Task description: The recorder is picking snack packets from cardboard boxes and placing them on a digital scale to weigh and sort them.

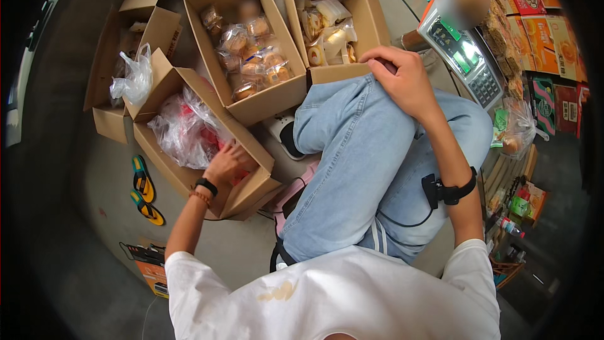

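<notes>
My left hand, with a black band and beads at its wrist, reaches down into an open cardboard box. Its fingers are apart, a little blurred, beside a heap of clear plastic bags with red ones among them. No held thing shows in that hand. My right hand lies over my raised knee, holding nothing, its fingers stretched out loosely. Those fingertips are close to the near edge of a cardboard box of wrapped pastries; whether they touch it I cannot tell.
A middle box holds several wrapped buns. On the far-left box hangs a clear bag. Flip-flops lie on the floor. To the right stand a scale and stacked orange packages. A cable crosses my legs.
</notes>
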Motion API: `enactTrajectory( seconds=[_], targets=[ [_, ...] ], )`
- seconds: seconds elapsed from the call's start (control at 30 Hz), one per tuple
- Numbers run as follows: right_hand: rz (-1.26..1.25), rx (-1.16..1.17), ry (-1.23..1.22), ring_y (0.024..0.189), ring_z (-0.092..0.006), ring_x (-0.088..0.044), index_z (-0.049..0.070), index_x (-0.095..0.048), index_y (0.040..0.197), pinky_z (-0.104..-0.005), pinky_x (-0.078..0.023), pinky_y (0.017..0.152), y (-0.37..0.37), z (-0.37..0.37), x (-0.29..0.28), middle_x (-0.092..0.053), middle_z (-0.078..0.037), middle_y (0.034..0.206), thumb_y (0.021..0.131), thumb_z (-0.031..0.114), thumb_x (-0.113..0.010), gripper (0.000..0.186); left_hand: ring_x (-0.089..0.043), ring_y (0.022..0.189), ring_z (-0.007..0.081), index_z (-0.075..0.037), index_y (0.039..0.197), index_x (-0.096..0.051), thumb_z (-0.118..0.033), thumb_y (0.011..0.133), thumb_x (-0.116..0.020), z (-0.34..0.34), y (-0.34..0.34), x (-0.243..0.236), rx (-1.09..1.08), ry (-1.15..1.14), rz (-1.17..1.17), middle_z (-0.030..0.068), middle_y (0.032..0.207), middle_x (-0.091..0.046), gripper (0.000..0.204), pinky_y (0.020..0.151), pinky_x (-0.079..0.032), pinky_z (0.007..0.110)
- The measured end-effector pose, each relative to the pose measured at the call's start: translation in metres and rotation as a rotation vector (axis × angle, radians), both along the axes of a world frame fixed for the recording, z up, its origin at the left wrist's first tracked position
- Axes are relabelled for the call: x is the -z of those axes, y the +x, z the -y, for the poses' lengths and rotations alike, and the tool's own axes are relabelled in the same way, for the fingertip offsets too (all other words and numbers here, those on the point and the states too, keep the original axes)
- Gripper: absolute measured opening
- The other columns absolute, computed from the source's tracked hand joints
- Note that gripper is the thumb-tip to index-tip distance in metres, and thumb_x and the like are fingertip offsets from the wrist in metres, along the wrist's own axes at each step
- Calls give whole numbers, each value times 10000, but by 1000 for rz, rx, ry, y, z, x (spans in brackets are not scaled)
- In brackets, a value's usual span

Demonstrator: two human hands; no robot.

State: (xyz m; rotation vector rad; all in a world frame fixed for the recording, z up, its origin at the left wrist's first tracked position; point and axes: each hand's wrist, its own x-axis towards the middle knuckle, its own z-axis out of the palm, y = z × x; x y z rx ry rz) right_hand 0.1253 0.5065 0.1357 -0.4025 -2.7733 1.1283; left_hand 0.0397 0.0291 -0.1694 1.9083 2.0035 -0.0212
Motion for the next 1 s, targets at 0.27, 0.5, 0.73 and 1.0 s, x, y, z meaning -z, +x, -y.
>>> enactTrajectory(
  seconds=[0.27,0.5,0.73,1.0],
  targets=[
    [48,78,-44,731,-66,-551,4,-786,1072,-262,-440,654,-4,0,2,-684,-25,838,982,56,-679,149,-744,790,343,-86,859,-759,-103,844,-679,70,-165,27,-629,-105,-450,142,856,-755,83,795,-583,502],
    [20,47,32,644,-121,-528,25,-788,1056,-310,-430,596,-12,3,0,-694,-70,801,951,87,-701,149,-760,956,441,-61,941,-790,-305,942,-549,76,-188,118,-876,-273,-180,254,1001,-775,343,797,-603,555],
    [48,109,34,623,-108,-471,38,-796,1051,-300,-400,581,-13,-2,6,-663,-51,795,932,49,-708,148,-673,1194,481,-30,1172,-738,-446,1012,-439,98,-242,184,-904,-421,82,311,1267,-676,536,954,-527,583],
    [101,118,58,730,-76,-520,16,-783,1084,-257,-409,655,-6,-9,5,-697,-14,897,978,48,-685,148,-597,1313,507,-28,1335,-706,-522,1034,-508,113,-223,239,-835,-95,-14,283,1377,-673,611,1092,-490,543]
  ],
)
